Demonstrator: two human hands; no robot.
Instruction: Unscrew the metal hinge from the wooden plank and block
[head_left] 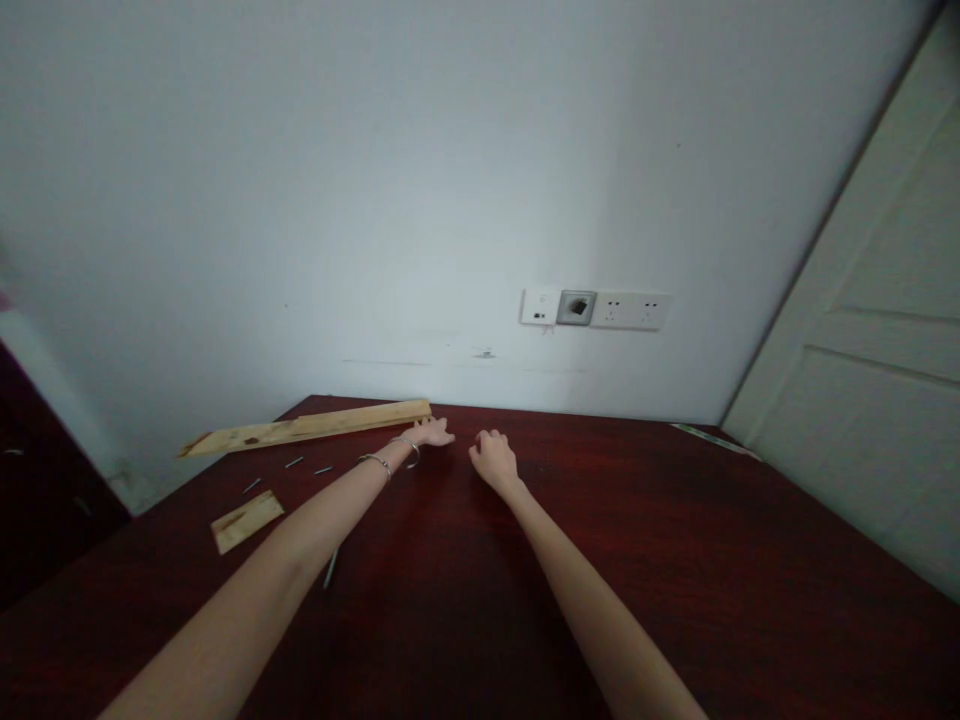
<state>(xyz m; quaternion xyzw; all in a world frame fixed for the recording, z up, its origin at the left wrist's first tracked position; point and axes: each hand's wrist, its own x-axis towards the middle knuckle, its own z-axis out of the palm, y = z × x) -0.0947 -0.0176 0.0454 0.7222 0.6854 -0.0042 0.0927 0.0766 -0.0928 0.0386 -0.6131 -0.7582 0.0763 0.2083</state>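
Note:
My left hand (pixel 433 432) is at the right end of a long, pale wooden board (pixel 322 425) that lies at the back left of the table. Its thumb sticks out, its fingers are apart, and it seems to touch the board's end. A little to the right, my right hand (pixel 493 458) is low over the tabletop with its fingers curled under; anything inside them is hidden. Left of my left forearm lie a short wooden piece (pixel 247 520) and several thin grey metal rods, one a small rod (pixel 294 462). A longer metal rod (pixel 331 568) lies beside that forearm, partly covered.
The dark red table (pixel 675 560) reaches back to a white wall (pixel 375 200) with a row of sockets (pixel 628 311). A flat, thin strip (pixel 716 440) lies at the back right corner. A pale panelled door (pixel 870 330) stands on the right.

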